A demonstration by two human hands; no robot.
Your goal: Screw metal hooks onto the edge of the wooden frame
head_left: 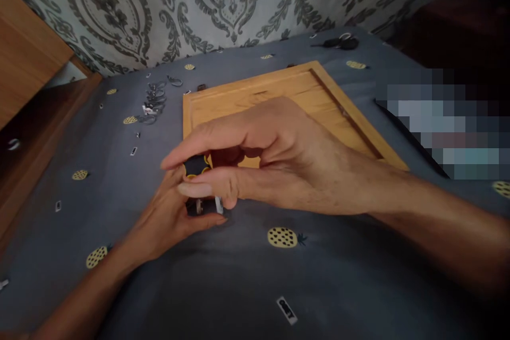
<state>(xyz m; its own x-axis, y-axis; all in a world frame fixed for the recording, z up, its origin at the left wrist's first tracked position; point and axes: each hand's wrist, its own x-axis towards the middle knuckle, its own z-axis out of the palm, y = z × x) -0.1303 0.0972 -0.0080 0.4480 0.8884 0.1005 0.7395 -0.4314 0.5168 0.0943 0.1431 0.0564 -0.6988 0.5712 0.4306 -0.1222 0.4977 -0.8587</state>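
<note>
My right hand (287,159) reaches across from the right. It pinches a small dark thing with yellow edges (196,166) between thumb and fingertips. Close behind and below is my left hand (165,218), its fingers curled around the lower part of the same thing and its thumb stretched to the right. A small silvery metal piece (219,205) shows just under my right thumb, between the two hands. My fingers cover much of the held thing, so its exact kind cannot be made out.
Beyond my right hand lies a rimmed wooden tray (319,71) on a blue pineapple-print cloth (247,281). Several metal rings with clasps (155,98) lie to its left. Black-handled scissors (342,41) rest at the back. A wooden cabinet (32,48) stands at left; a blurred screen (446,127) is at right.
</note>
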